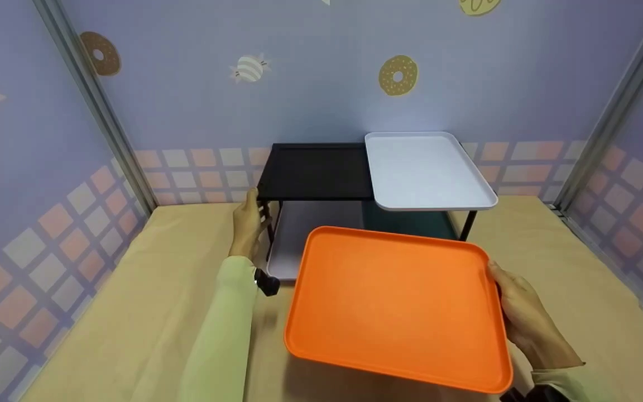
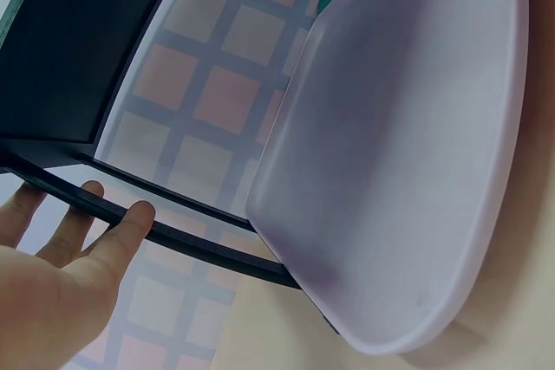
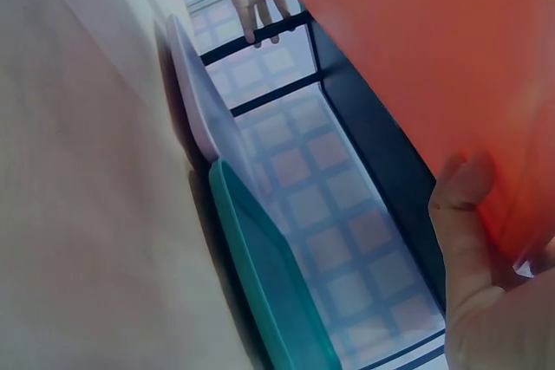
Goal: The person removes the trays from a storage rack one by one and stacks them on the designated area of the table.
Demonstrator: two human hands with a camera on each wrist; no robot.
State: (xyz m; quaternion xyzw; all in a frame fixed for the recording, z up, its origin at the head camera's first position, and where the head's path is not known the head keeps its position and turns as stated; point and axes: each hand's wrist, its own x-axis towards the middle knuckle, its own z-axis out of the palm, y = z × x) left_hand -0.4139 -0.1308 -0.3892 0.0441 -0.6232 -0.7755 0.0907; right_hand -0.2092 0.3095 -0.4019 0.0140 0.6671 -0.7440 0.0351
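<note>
My right hand (image 1: 525, 312) grips the right side of an orange tray (image 1: 399, 307), with the thumb on its upper face. The tray is tilted and held in front of a black rack (image 1: 316, 170). My left hand (image 1: 248, 223) is at the rack's left end. In the left wrist view its fingers (image 2: 121, 244) lie fairly straight across the rack's thin black leg (image 2: 208, 249). A white tray (image 1: 430, 170) covers the right part of the rack's top. Under the top, a pale grey tray (image 2: 381, 145) lies at left and a green tray (image 3: 269, 266) at right.
The rack stands on a beige-covered table (image 1: 148, 312), close to a patterned back wall (image 1: 321, 84). Side panels (image 1: 25, 223) with metal corner posts enclose the table at left and right. The orange tray hides part of the lower trays in the head view.
</note>
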